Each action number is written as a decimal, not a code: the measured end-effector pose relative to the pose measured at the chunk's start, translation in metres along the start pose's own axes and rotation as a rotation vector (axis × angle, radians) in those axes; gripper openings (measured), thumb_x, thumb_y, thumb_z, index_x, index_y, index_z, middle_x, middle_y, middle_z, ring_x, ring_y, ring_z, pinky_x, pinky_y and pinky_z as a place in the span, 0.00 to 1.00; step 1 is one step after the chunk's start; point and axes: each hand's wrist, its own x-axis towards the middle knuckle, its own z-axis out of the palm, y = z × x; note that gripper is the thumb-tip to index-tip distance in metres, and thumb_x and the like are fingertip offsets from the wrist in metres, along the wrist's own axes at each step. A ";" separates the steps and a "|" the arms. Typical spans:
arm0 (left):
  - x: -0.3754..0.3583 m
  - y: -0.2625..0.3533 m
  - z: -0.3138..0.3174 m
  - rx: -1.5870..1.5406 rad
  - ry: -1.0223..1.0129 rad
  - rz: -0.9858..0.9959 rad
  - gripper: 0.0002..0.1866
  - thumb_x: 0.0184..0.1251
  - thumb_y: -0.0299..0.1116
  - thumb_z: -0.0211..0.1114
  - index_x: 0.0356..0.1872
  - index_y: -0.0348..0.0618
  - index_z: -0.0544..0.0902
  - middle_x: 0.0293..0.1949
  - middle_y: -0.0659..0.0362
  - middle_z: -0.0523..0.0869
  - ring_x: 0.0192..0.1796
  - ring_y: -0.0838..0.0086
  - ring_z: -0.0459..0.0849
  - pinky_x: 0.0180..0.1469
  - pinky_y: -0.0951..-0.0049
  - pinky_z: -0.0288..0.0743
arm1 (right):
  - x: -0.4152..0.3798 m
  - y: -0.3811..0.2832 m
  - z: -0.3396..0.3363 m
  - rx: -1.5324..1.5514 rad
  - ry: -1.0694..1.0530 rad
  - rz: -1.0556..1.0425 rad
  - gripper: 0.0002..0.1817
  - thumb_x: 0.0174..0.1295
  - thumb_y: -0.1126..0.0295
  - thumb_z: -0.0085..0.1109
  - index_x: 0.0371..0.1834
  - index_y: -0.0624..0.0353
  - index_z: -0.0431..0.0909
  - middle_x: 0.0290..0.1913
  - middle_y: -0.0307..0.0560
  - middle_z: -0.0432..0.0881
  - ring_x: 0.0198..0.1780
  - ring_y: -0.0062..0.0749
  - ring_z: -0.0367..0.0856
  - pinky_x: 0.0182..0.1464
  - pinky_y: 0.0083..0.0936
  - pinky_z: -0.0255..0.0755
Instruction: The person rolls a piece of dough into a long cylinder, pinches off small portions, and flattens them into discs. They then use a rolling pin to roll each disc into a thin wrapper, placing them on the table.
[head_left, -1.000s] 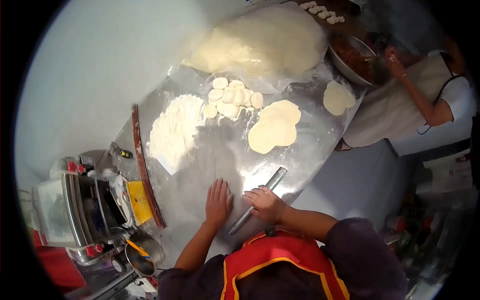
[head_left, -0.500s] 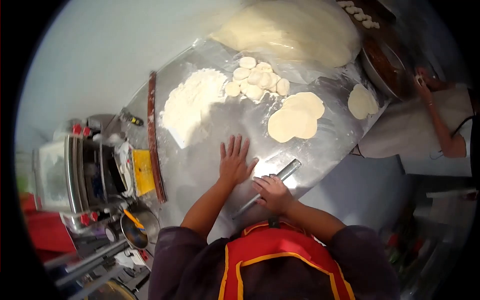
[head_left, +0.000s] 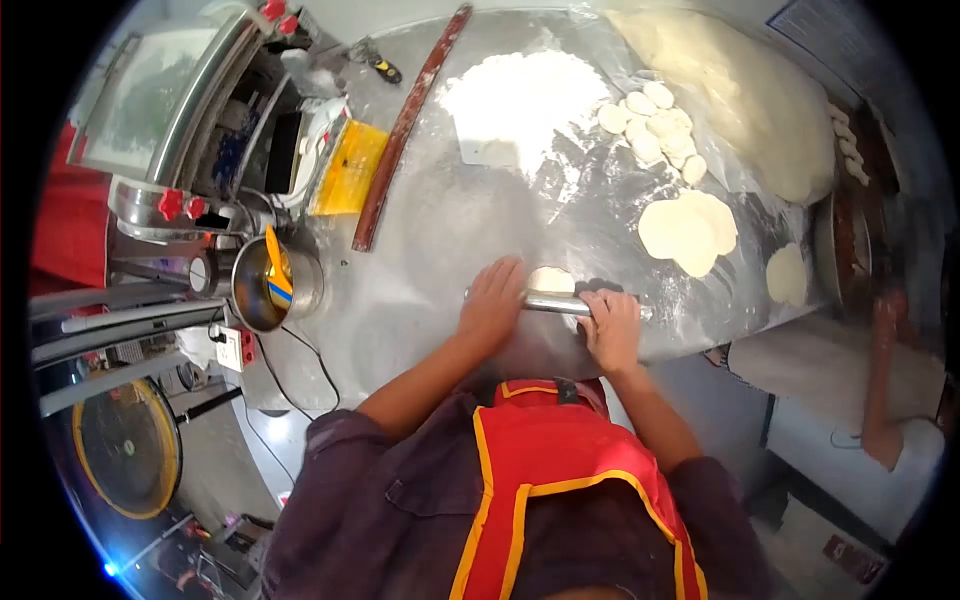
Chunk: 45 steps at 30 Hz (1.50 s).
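Observation:
A metal rolling pin lies crosswise on the steel table close to my body. My left hand rests over its left end, fingers held together. Toward the other end, my right hand curls its fingers over the pin. Behind the pin, and partly hidden by it, is a small piece of dough. Flattened dough rounds overlap to the right. Farther back sits a cluster of small dough pieces, beside a heap of white flour with a white scraper-like edge in it.
A long reddish-brown stick lies on the left of the steel table. Beyond it are a yellow block-like item, a metal pot and a machine. Plastic-covered dough fills the back right. Another person's arm shows at right.
The view has turned and shifted. My left hand has gone from lying spread on the bare table to the pin's left end. The pin now lies crosswise, with a dough piece at it.

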 end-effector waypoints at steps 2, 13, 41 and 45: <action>-0.029 -0.009 -0.004 0.060 -0.044 0.013 0.31 0.62 0.38 0.66 0.65 0.35 0.70 0.68 0.47 0.71 0.71 0.55 0.67 0.72 0.54 0.60 | -0.007 -0.004 0.014 -0.041 0.108 -0.009 0.31 0.51 0.68 0.69 0.62 0.55 0.74 0.59 0.50 0.77 0.62 0.46 0.73 0.68 0.48 0.60; 0.148 -0.042 0.006 0.283 0.026 0.042 0.36 0.74 0.55 0.48 0.73 0.37 0.63 0.77 0.51 0.58 0.80 0.60 0.49 0.78 0.45 0.40 | 0.151 0.054 0.030 -0.355 0.164 0.142 0.30 0.72 0.58 0.47 0.74 0.59 0.61 0.75 0.52 0.63 0.77 0.47 0.56 0.75 0.55 0.45; 0.083 -0.015 0.003 -0.441 -0.305 -0.081 0.13 0.67 0.40 0.64 0.40 0.41 0.86 0.38 0.53 0.86 0.41 0.58 0.83 0.46 0.63 0.75 | 0.033 0.012 0.025 -0.033 0.029 -0.011 0.29 0.67 0.61 0.52 0.71 0.60 0.65 0.68 0.57 0.70 0.71 0.49 0.64 0.73 0.51 0.51; 0.089 -0.021 0.020 -0.626 -0.331 -0.302 0.17 0.71 0.43 0.61 0.38 0.36 0.85 0.30 0.52 0.86 0.33 0.65 0.81 0.41 0.64 0.74 | -0.005 0.012 0.032 0.045 0.068 -0.028 0.28 0.58 0.68 0.62 0.63 0.59 0.70 0.57 0.56 0.75 0.60 0.51 0.70 0.65 0.49 0.58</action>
